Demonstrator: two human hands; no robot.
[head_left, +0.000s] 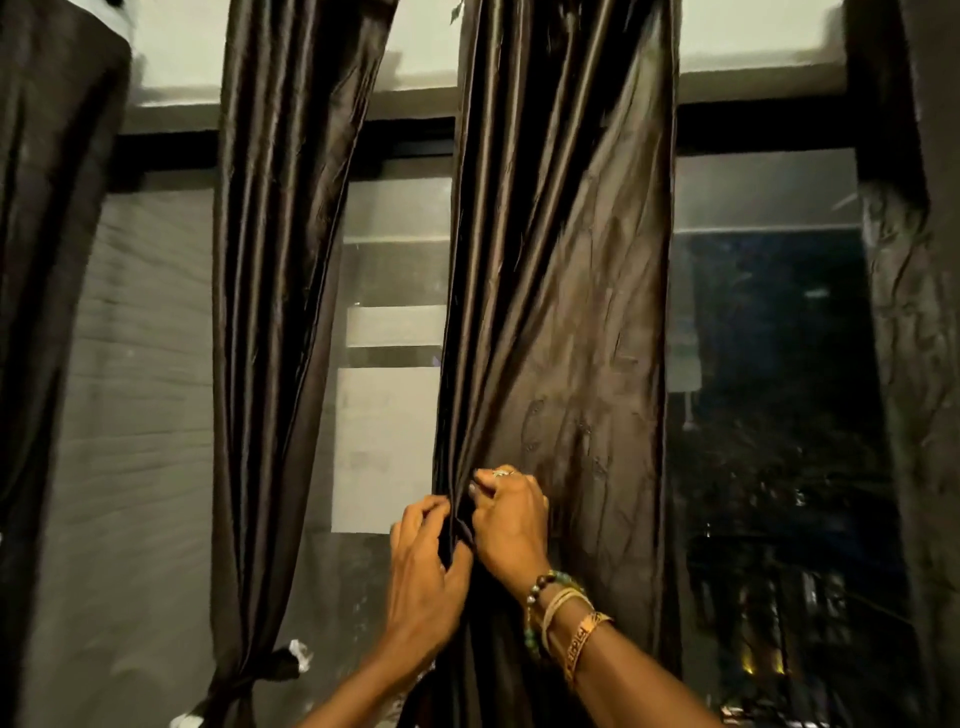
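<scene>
A dark brown satin curtain panel (561, 312) hangs before the middle of the window, and both hands work at its left edge, low down. The left hand (426, 577) has its fingers curled round the bunched edge, with the thumb closing from the other side. Just above it, the right hand (511, 525), with bead and band bracelets (561, 613) on its wrist, pinches a few folds between curled fingers and thumb. Whether the two hands touch is hard to tell in the dim light.

The work looks like gathering the panel for tying, as the second satin panel (270, 312) towards the window's left side is already knotted low. The main risk is the slick cloth. With only part of the width gathered, loose folds on the right could slide out of the pinch. A hard downward tug could also strain the hanging above the window frame (758, 130).
</scene>
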